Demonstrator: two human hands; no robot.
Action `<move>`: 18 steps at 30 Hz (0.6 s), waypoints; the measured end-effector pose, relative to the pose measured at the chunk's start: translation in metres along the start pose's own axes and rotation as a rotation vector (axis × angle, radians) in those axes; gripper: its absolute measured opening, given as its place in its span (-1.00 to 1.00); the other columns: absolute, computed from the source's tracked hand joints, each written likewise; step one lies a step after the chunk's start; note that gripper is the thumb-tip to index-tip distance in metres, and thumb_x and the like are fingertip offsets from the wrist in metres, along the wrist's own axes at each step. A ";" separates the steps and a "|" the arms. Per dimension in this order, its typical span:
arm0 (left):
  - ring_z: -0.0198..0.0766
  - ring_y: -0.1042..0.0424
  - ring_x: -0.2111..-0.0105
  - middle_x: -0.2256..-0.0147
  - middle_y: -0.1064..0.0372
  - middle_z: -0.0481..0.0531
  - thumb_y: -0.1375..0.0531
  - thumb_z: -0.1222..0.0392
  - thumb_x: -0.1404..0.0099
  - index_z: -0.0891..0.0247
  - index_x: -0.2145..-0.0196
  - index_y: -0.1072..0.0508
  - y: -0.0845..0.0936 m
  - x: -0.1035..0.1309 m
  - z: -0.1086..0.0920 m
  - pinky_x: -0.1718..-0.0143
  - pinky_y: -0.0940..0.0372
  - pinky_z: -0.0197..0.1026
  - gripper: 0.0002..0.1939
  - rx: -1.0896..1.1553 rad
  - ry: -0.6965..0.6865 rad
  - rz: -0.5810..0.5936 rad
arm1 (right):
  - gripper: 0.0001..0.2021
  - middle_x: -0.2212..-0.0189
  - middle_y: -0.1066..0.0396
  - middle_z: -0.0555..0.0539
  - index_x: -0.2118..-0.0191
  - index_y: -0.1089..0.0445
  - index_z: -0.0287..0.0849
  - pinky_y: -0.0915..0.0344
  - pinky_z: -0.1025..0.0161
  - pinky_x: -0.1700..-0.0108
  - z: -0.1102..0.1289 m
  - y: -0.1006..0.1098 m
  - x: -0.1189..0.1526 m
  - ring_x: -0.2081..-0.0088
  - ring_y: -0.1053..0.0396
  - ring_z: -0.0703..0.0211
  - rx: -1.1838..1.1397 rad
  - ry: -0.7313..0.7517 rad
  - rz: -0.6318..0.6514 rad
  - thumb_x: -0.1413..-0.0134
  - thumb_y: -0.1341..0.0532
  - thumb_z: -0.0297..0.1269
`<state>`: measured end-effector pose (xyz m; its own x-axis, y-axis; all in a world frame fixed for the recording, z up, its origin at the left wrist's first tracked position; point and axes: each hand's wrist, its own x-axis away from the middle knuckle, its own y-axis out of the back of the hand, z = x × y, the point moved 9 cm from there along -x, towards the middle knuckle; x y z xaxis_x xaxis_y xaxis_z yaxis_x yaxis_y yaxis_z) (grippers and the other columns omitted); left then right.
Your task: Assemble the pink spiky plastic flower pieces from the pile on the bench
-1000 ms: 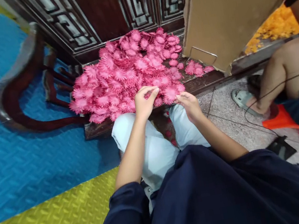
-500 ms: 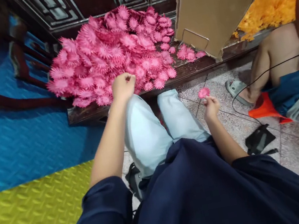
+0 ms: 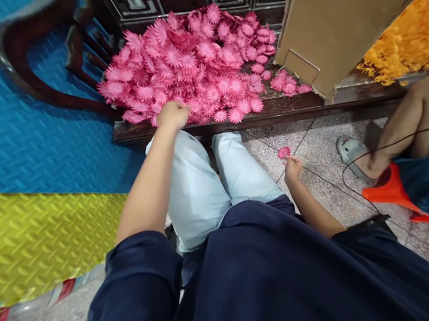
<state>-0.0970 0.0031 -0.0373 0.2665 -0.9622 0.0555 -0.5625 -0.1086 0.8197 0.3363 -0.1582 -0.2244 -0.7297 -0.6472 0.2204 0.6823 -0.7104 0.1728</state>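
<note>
A big heap of pink artificial flowers [image 3: 181, 66] lies on a dark wooden bench [image 3: 130, 132]. At the heap's front edge my left hand [image 3: 173, 115] is closed in a pinch above my knee; anything between its fingertips is hidden. Lower on the right, beside my other knee, my right hand [image 3: 294, 167] pinches a single pink flower [image 3: 283, 152], held out over the tiled floor with its petals showing. A few loose pink flowers [image 3: 286, 82] rest apart, to the right of the heap.
A cardboard box [image 3: 345, 4] stands on the bench's right part. Orange flowers [image 3: 405, 44] are piled beyond it. Another person's bare leg [image 3: 408, 126] and sandal [image 3: 352, 155] are at right, near a thin black cable. A curved wooden armrest [image 3: 35, 87] and blue mat [image 3: 50, 150] lie left.
My view has shifted, so the heap and box appear further right. Both hands keep their pinched shape, and the flower stays in my right hand.
</note>
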 end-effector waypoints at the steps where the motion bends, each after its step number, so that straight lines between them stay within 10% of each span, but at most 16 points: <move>1: -0.16 -0.33 0.34 0.52 -0.37 0.06 -0.13 0.20 -0.07 0.28 0.55 -0.42 0.003 0.001 0.002 0.20 -0.18 -0.17 -0.86 -0.014 0.016 -0.015 | -0.92 0.61 -0.22 0.15 0.51 -0.21 -0.21 -0.20 0.38 0.48 -0.002 -0.006 0.003 0.55 -0.22 0.35 0.017 0.010 0.013 0.20 -0.12 -0.31; 9: -0.20 -0.38 0.34 0.40 -0.46 0.05 -0.05 0.20 -0.13 0.26 0.46 -0.46 0.033 -0.007 0.011 0.27 -0.19 -0.23 -0.81 0.114 0.040 -0.154 | -0.94 0.41 -0.20 0.00 0.39 -0.10 -0.11 -0.30 0.19 0.23 0.056 -0.055 0.024 0.34 -0.25 0.20 0.060 0.218 -0.030 0.04 -0.03 -0.30; 18: -0.26 -0.37 0.35 0.41 -0.42 -0.01 -0.04 0.13 -0.23 0.23 0.43 -0.42 0.063 -0.010 -0.013 0.27 -0.21 -0.24 -0.79 0.297 -0.304 -0.297 | -0.80 0.18 -0.11 -0.14 0.24 0.06 -0.10 -0.30 0.16 0.11 0.151 -0.126 -0.030 0.32 -0.32 0.23 0.007 0.482 -0.362 -0.01 0.15 -0.53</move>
<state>-0.1249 0.0096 0.0217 0.2338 -0.9032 -0.3599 -0.7068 -0.4121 0.5750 0.2789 -0.0071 -0.1080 -0.8525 -0.4185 -0.3131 0.3861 -0.9080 0.1625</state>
